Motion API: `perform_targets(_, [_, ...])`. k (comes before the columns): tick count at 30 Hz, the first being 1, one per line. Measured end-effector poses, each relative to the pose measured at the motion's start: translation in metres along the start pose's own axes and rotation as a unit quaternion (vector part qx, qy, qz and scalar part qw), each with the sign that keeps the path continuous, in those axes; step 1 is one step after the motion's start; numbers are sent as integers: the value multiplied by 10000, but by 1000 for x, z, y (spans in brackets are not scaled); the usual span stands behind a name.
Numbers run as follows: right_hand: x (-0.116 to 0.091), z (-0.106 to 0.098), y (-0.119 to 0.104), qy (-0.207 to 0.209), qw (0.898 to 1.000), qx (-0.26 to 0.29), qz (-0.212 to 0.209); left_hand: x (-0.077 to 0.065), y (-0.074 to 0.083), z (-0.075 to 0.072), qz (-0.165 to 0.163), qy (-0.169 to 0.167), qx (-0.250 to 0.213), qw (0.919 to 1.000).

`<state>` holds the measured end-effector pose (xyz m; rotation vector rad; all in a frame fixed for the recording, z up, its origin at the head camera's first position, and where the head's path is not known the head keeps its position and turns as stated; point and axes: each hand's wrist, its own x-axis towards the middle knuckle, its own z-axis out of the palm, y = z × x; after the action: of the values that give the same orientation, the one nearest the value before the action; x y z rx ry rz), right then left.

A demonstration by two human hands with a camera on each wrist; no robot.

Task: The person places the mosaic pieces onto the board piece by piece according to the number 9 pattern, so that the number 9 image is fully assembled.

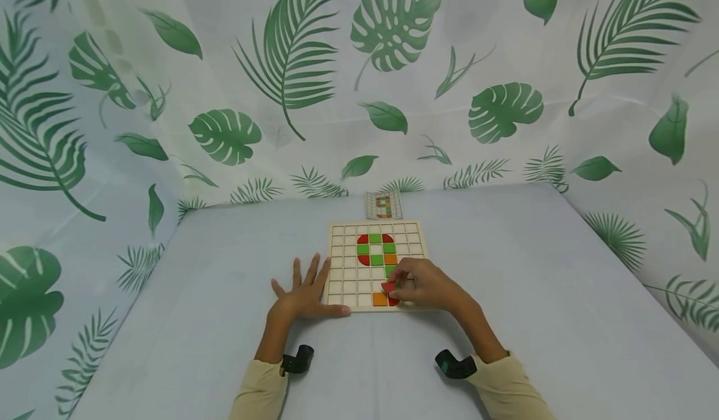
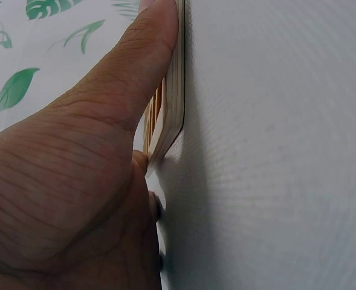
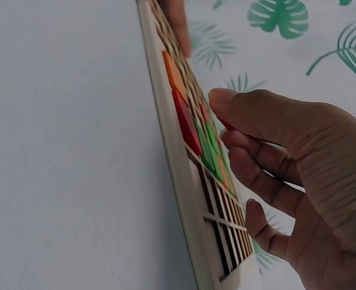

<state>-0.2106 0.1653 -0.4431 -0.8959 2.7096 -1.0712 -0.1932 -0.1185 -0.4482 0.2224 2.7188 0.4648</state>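
A square wooden grid board [image 1: 344, 281] lies on the table, with red, green and orange tiles set in some of its cells. My right hand [image 1: 425, 284] pinches a red tile with a rounded edge [image 1: 389, 287] just above the board's lower part. Beneath it sit an orange tile [image 1: 380, 299] and a red tile [image 3: 186, 122] in the bottom row. My left hand [image 1: 304, 296] lies spread at the board's left corner, its thumb along the near edge. In the left wrist view that thumb [image 2: 147, 54] touches the board's side [image 2: 176, 90].
A small pattern card [image 1: 373, 208] with a coloured grid figure lies behind the board. The pale table [image 1: 224, 270] meets leaf-printed cloth walls [image 1: 314, 151] at the back and sides. Each wrist wears a black camera [image 1: 456, 365].
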Motion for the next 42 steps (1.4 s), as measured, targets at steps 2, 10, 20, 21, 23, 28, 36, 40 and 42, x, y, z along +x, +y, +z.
perform_targets(2, [1,4,-3,-22,9999,-139,43,0,0,0,2,0,1,10000])
perform_targets(10, [9,18,-13,80,9983,-575,-92,-1,1,0,-22,18,63,10000])
perform_targets(20, [15,28,-23,173,9930,-1124,-308,1,0,0,7,25,27,10000])
perform_targets(21, [15,29,-24,187,9926,-1156,-312,1,0,0,12,30,29,10000])
perform_targets(23, [16,31,-25,181,9916,-1238,-333,1,0,0,14,33,23,10000])
perform_targets(28, [18,34,-27,116,9910,-1306,-268,0,1,-1,-13,6,50,10000])
perform_targets(36, [18,35,-29,35,9914,-1292,-183,-1,2,-3,-25,-6,66,10000])
perform_targets(40, [18,35,-30,-30,9914,-1304,-82,1,0,-1,-78,-63,63,9999])
perform_targets(42, [18,35,-30,-36,9915,-1301,-61,2,-2,1,-92,-66,63,9999])
